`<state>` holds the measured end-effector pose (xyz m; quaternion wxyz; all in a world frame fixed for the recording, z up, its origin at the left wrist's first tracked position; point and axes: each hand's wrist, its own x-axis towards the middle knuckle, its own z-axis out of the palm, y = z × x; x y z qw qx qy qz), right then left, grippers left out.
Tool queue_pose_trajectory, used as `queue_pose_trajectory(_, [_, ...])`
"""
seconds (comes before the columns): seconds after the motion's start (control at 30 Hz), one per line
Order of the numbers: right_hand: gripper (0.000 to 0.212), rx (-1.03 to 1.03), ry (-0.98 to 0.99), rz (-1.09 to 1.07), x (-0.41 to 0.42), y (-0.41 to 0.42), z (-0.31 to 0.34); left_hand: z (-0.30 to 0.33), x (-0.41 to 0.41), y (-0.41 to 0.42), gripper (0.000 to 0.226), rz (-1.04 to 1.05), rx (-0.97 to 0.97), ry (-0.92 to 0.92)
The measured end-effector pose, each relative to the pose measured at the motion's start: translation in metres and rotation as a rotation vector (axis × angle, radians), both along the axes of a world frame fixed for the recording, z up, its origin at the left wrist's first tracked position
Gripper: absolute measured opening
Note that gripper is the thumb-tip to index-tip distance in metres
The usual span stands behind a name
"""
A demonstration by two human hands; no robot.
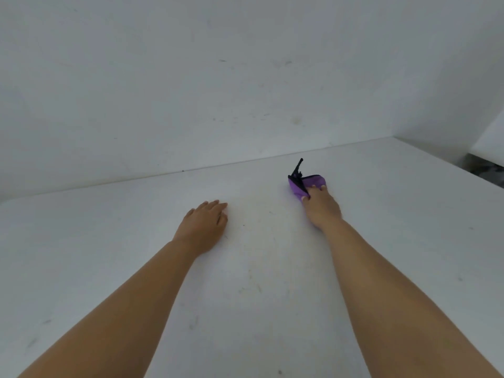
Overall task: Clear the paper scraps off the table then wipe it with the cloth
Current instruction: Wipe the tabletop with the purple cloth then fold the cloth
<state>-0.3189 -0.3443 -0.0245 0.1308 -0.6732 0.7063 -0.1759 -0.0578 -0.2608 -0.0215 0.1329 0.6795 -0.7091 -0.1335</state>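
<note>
A purple cloth (305,183) with a black edge lies bunched on the white table (395,214), toward its far side. My right hand (321,207) grips the near part of the cloth, fingers curled into the fabric, and a black corner of it sticks up. To the left, my left hand (204,223) rests palm down on the table with fingers nearly straight, holding nothing. No paper scraps show on the table.
A white wall (218,77) rises right behind the table's far edge. The table's right edge runs diagonally at the right, with dark floor (488,170) beyond it. Faint dark scuffs mark the tabletop between my forearms.
</note>
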Motion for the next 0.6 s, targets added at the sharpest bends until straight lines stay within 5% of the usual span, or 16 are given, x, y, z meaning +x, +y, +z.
queue_pose_trajectory(0.3, [0.043, 0.035, 0.025, 0.327, 0.134, 0.039, -0.003, 0.005, 0.001, 0.075, 0.047, 0.037, -0.079, 0.019])
queue_pose_trajectory(0.47, [0.046, 0.131, -0.072, 0.55, 0.106, 0.047, 0.016, 0.0, -0.022, 0.114, 0.046, -0.067, -0.1, -0.022])
queue_pose_trajectory(0.6, [0.045, 0.069, 0.052, 0.438, 0.045, 0.037, 0.02, 0.0, -0.043, 0.127, 0.046, -0.077, -0.133, -0.033])
